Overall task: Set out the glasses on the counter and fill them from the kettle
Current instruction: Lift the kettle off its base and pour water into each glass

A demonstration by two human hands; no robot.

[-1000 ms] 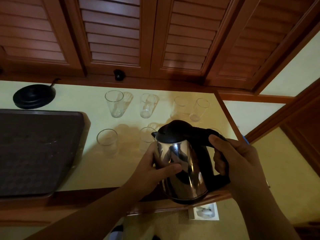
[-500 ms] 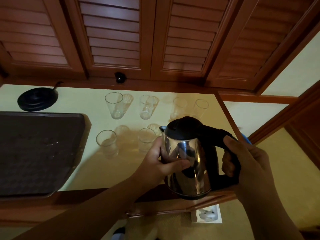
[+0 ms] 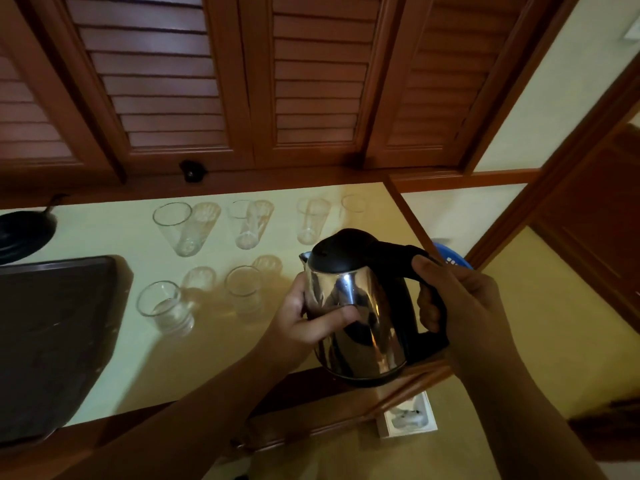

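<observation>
A shiny steel kettle [image 3: 360, 317] with a black lid and handle hangs over the counter's [image 3: 145, 368] right front corner, spout pointing left. My right hand [image 3: 460, 303] grips the black handle. My left hand [image 3: 304, 317] holds the kettle's steel body, thumb across its front. Several clear glasses stand on the counter in two rows: a back-left glass [image 3: 176, 228], a back-middle glass [image 3: 244, 225], a faint back-right glass [image 3: 310, 220], a front-left glass [image 3: 164, 308] and a front-middle glass [image 3: 244, 289] just left of the spout.
A dark tray [image 3: 52, 341] fills the counter's left side. The black kettle base [image 3: 20, 233] sits at the back left. Louvred wooden shutters [image 3: 214, 81] rise behind the counter. Something blue [image 3: 453, 259] shows past the right edge, and a white box [image 3: 408, 419] lies below.
The kettle, held in both hands, has shifted slightly right and up over the counter's right front. The glasses have not moved.
</observation>
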